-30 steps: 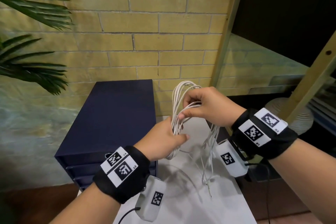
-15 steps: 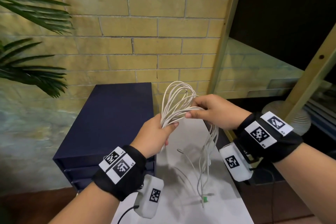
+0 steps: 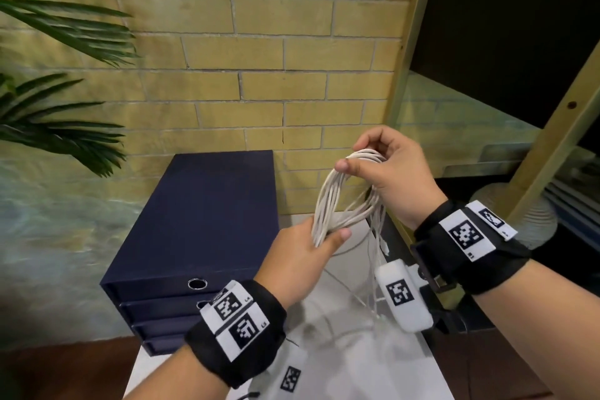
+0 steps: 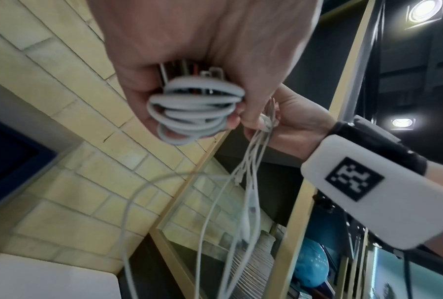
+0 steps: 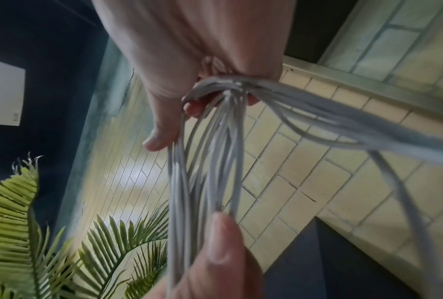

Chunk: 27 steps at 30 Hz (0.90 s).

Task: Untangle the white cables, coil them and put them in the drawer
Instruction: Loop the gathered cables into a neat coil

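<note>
A bundle of looped white cables (image 3: 337,201) hangs in the air between both hands, above a white table (image 3: 399,364). My left hand (image 3: 319,242) grips the lower end of the loops (image 4: 193,113). My right hand (image 3: 360,156) holds the top of the loops (image 5: 225,89), fingers curled over them. Loose cable ends (image 3: 378,256) with small plugs dangle from the bundle down to the tabletop (image 4: 248,182). A dark blue drawer unit (image 3: 198,221) stands to the left, all its drawers closed, a round metal pull (image 3: 197,283) on its top drawer.
A yellow brick wall (image 3: 259,42) is behind. Palm fronds (image 3: 55,52) reach in from the left. A wooden-framed glass shelf (image 3: 461,127) stands to the right, with a ribbed white pot (image 3: 519,211) behind its post.
The head view has dipped, showing the drawer fronts. My right hand has risen to the top of the loops and my left has shifted right along the bundle's lower end.
</note>
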Motion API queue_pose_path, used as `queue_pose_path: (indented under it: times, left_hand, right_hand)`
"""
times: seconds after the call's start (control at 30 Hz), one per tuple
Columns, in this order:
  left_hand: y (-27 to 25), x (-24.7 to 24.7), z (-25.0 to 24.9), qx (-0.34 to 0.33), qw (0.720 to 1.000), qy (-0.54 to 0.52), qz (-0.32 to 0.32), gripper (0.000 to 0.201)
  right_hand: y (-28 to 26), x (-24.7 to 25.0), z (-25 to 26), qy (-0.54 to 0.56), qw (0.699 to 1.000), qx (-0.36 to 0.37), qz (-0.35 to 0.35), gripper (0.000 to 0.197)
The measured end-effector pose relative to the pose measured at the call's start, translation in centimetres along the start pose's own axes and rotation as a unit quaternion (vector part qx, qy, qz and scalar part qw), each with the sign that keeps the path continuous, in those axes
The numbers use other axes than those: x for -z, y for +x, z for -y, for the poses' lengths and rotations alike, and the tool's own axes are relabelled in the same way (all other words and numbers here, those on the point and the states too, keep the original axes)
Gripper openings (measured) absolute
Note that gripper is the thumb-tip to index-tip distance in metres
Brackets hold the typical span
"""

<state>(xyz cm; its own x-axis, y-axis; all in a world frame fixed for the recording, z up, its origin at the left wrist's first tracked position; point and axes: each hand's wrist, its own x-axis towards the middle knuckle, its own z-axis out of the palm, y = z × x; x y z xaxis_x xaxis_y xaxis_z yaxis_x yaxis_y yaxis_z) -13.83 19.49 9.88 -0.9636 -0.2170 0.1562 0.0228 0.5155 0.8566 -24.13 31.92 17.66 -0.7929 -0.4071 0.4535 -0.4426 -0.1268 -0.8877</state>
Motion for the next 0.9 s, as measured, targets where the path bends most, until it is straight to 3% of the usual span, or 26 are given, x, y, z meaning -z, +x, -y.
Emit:
queue_pose_path:
  times: [0.23,0.37,0.53,0.63,0.7,0.8,0.9]
  left_hand:
    - [-0.1,-0.5,-0.2,-0.005,0.999,-0.046,-0.016,0.044]
    - [0.0,-1.1,-0.3,0.003,0.998,-0.056,-0.036,0.062]
    - [0.7,-1.4,-0.5,0.007,0.998,-0.055,-0.027,0.022]
    - [0.8,-1.1,-0.2,0.017,0.997,-0.073,-0.032,0.033]
    - [0.9,-0.8,0.1,0.021,0.997,-0.072,-0.036,0.034]
    - [1.0,-0.3,0.7,0.025,0.997,-0.054,-0.045,0.031]
    - [1.2,-0.1,1.1,0.024,0.999,-0.007,-0.042,0.035]
  right_hand:
    - [-0.1,-0.7,0.2,0.095,0.995,-0.014,-0.016,0.031]
    - [-0.2,-1.4,0.6,0.141,0.989,-0.033,-0.020,0.027]
    - [-0.6,-2.5,1.5,0.168,0.985,-0.027,-0.022,0.023]
    - [-0.3,-2.4,1.4,0.111,0.994,-0.007,-0.014,0.020]
    - [-0.1,-1.8,1.3,-0.014,1.000,0.025,0.011,0.020]
    - [0.6,-0.2,1.3,-0.190,0.978,-0.024,0.083,0.063]
    - [0.9,0.5,1.9,-0.223,0.953,-0.101,0.179,0.088]
